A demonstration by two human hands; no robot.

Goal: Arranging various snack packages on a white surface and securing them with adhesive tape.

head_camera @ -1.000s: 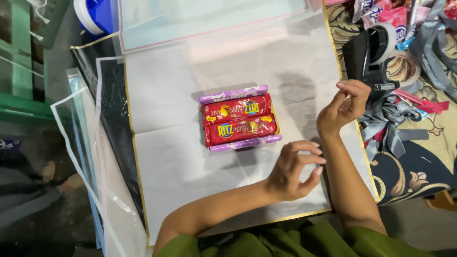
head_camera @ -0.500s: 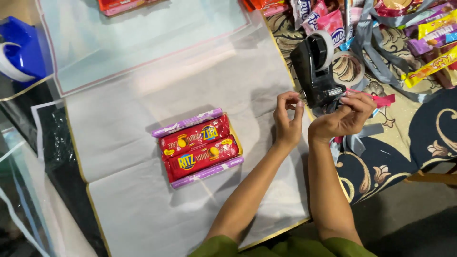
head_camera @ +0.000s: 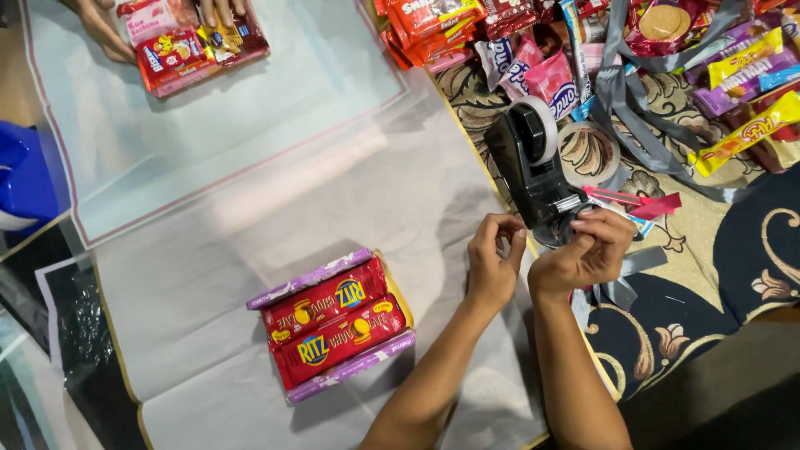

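A: What is differing from half a second ago?
B: The right hand (head_camera: 583,254) is pinching tape at the dispenser (head_camera: 533,171); the left hand (head_camera: 493,265) is curling half-closed beside it, holding nothing.
A: The packets (head_camera: 333,325)?
B: Lying on the paper (head_camera: 250,250), apart.

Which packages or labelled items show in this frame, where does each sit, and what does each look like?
Cracker bundle: on the white wrapping sheet, left of the left hand; two red rectangular packs between purple ones.
Tape dispenser: at the sheet's right edge, by the right hand; black, with a white roll.
Snack pile: top right on the patterned mat; red, pink, purple and yellow wrappers.
Second bundle: top left, under another person's hands; red and pink packs.
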